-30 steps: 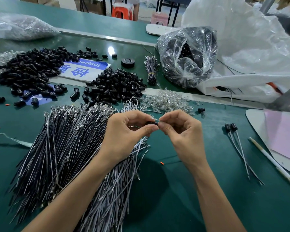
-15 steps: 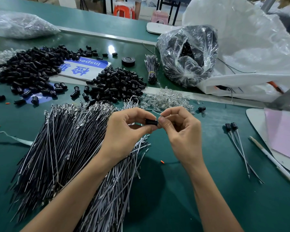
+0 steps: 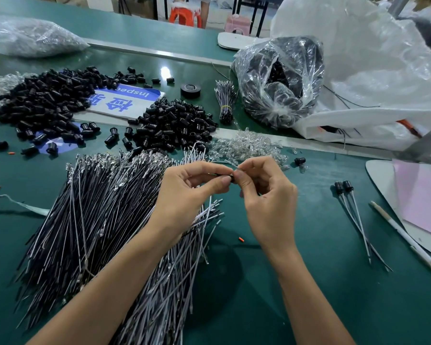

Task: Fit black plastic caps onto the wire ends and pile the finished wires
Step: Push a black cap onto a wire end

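Closed up since half a second ago: your left hand (image 3: 184, 195) and right hand (image 3: 266, 202) nearly hide the black cap (image 3: 232, 177), each pinching it thumb against forefinger, dead centre. Two capped wires (image 3: 353, 215) lie at 3 o'clock, loose wire pile (image 3: 97, 220) at 8 o'clock.

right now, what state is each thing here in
left hand: pinches the small black plastic cap
right hand: pinches the same cap
two capped thin wires: finished, lying flat at right
clear plastic bag of black parts: open
thin wire bundle: tied with yellow band
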A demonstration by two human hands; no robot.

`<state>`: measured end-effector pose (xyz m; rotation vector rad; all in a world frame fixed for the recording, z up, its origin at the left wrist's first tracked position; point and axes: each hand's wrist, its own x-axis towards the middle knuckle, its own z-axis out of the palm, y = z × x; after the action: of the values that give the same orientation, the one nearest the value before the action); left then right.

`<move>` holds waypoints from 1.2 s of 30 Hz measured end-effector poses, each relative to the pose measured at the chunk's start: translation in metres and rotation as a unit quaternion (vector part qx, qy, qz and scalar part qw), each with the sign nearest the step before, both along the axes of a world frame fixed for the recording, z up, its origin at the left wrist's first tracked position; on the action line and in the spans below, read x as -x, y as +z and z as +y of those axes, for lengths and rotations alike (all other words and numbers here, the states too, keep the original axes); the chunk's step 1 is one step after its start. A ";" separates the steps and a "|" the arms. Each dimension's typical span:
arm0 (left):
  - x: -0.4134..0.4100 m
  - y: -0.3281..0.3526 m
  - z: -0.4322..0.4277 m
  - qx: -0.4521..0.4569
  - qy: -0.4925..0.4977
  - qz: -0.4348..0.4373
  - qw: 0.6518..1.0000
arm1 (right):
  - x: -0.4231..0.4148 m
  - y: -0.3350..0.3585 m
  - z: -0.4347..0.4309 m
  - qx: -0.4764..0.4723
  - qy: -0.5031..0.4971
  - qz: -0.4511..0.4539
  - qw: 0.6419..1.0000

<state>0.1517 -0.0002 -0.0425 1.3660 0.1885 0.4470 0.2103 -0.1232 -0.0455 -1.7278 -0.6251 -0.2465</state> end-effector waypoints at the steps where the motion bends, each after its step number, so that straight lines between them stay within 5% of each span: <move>1: 0.000 0.000 0.000 0.013 0.000 -0.001 1.000 | 0.001 0.001 0.001 0.000 -0.001 -0.007 1.000; 8: 0.000 0.002 0.002 0.031 -0.002 0.007 0.999 | 0.002 0.002 0.002 -0.070 0.067 0.093 0.991; 23: 0.000 -0.003 0.010 0.196 -0.013 -0.010 0.981 | 0.000 0.006 -0.002 -0.095 0.063 0.111 0.987; 36: -0.002 -0.003 0.012 0.256 0.050 -0.017 0.965 | -0.012 0.001 -0.012 0.074 -0.024 -0.050 0.996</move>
<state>0.1542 0.0114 -0.0452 0.8423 0.3212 0.4658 0.2226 -0.1355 -0.0444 -1.8835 -0.6898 -0.3283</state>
